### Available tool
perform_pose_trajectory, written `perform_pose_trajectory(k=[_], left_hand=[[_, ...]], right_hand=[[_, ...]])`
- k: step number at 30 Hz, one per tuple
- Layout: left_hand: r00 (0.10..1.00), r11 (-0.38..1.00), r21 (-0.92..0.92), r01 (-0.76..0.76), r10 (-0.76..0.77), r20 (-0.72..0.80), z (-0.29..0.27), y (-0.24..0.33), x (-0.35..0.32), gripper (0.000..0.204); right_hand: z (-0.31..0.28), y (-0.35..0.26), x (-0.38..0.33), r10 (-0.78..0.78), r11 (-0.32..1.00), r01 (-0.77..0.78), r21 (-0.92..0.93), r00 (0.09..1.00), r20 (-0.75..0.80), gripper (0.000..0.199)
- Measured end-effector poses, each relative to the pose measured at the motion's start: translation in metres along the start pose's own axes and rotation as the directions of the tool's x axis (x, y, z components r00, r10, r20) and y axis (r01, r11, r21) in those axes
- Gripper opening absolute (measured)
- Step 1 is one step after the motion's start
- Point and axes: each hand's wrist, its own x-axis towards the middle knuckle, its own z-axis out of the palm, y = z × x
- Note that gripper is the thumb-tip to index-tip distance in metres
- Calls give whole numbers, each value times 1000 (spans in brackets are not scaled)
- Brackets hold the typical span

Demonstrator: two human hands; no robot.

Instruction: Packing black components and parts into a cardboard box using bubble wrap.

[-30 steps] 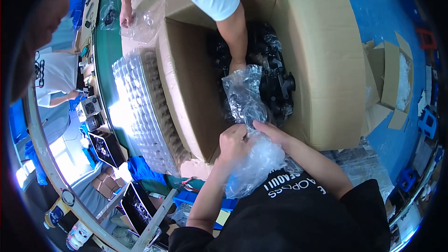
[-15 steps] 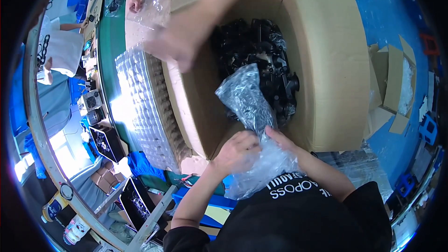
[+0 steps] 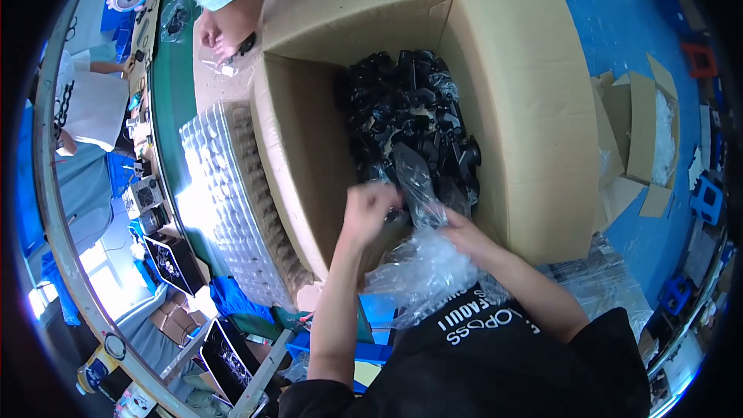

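Clear plastic bag [image 3: 424, 263], crumpled and shiny, sits at the near rim of a big cardboard box [image 3: 518, 108], right in front of the person's chest, with its upper end reaching over the rim toward the black parts [image 3: 410, 120] piled inside. The left hand [image 3: 370, 209] is curled into a loose fist at the bag's upper left edge, fingers folded around the film or a part beneath it; which of the two cannot be told. The right hand [image 3: 463, 234] lies on the bag's right side, fingers closed on the plastic and partly hidden under it. Both forearms come up from the lower edge, the left one bare and nearly upright, the right one slanting in from the black shirt [image 3: 495, 356].

The box stands open, its flaps folded outward, and the black parts fill its far half, some wrapped in more clear film. Against the box's left wall leans a stack of clear plastic trays [image 3: 232, 201] with rows of small cups. Beyond that runs a green table [image 3: 166, 131] with gear on it. At the top, another person in a light shirt has a hand [image 3: 220, 31] near a small bag by the box's far left corner. To the right, on the blue floor [image 3: 619, 23], stands a smaller open carton [image 3: 642, 139] with white filling.
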Motion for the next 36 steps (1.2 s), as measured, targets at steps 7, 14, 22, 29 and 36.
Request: perform_pose_trajectory(k=[7,14,22,29,36], left_hand=[[850,539,716,-444,506,145,68,-64,261,32],[938,391,859,-331,232,256,93,-90,297,22],[848,822,287,-491,527,-60,32,-54,185,10],[858,758,-537,-371,59,-510,3,15,63,13],[921,649,-754,-102,-224,-318,2,9,4,8]], right_hand=[[-2,-11,-22,151,979,-158,-130,987,-57,17],[-8,-1,-22,-274,945,266,-191,962,-17,16],[-12,0,-17,-118,991,126,-36,980,160,16],[-6,-2,-3,-176,873,174,-456,984,38,33],[28,-19,-9,-419,690,456,-562,885,204,33]])
